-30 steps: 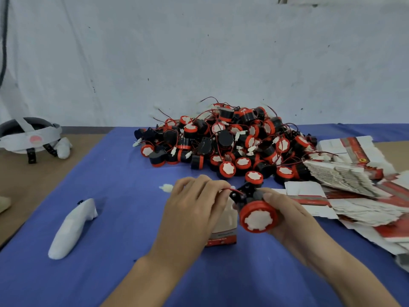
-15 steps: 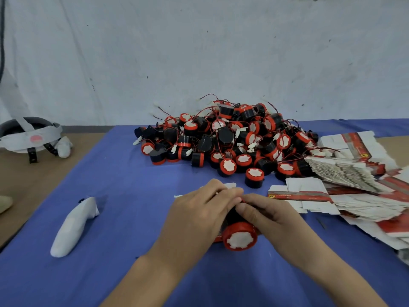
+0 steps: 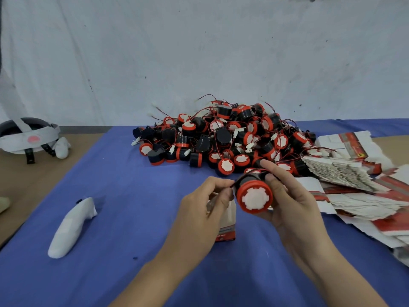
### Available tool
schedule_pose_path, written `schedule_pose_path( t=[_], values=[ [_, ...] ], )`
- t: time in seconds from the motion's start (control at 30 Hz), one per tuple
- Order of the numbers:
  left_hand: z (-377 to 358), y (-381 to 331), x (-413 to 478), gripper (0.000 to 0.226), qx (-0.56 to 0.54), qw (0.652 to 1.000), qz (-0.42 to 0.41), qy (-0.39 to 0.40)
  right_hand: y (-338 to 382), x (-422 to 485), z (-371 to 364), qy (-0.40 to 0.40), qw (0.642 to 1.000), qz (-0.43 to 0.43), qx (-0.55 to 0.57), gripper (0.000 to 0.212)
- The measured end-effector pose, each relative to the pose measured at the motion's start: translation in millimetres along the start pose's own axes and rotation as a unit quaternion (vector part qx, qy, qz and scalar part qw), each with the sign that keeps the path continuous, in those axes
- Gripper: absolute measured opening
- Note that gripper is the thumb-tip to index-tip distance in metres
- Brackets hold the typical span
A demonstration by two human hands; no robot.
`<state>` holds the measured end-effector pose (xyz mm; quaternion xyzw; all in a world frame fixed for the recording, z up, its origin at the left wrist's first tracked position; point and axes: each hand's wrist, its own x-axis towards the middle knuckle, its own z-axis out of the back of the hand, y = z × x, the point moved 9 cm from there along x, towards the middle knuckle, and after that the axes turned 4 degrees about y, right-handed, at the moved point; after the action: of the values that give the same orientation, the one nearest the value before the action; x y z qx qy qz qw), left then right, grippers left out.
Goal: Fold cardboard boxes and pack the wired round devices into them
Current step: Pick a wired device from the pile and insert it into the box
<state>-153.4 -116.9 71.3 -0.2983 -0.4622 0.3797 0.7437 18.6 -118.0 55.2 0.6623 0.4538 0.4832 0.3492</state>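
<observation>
Currently the right hand (image 3: 294, 202) grips one round device (image 3: 254, 197), fingers curled round its black body, raised over the blue cloth (image 3: 132, 196). The left hand (image 3: 199, 209) pinches its wire (image 3: 235, 182). One folded box (image 3: 225, 227) stands beneath; the device pile (image 3: 232, 138) is too dense to count.

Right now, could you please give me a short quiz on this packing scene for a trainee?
1. True or false: the right hand holds a device with its red-rimmed white face toward the camera.
2. On which side of the pile do the flat cartons lie? A. left B. right C. underneath
3. Fill in: the held device is not yet inside the ___ by the left hand.
Key: 1 true; 2 B; 3 box.
</observation>
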Motion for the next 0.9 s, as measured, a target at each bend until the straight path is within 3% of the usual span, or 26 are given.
schedule_pose_path(
  t=[0.23,0.47,0.57,0.73,0.9],
  values=[
    [2,9,1,0.013,-0.044,0.998,0.036,-0.019,5,-3,-4,0.003,0.998,0.024,-0.051,0.025],
    [28,-5,0,0.015,-0.030,0.994,-0.016,-0.102,17,-9,-15,0.005,0.979,0.092,-0.182,0.033],
    [27,-4,-1,0.016,-0.034,0.995,-0.011,-0.096,19,-8,-14,-0.010,0.984,0.098,-0.151,0.036],
    [0,9,-3,0.015,-0.049,0.997,0.051,-0.006,12,-4,2,-0.066,0.995,0.061,-0.036,0.018],
    [-7,12,-1,0.013,-0.086,0.993,0.084,0.006,-5,-2,2,-0.069,0.997,0.018,0.030,0.024]
  ],
)
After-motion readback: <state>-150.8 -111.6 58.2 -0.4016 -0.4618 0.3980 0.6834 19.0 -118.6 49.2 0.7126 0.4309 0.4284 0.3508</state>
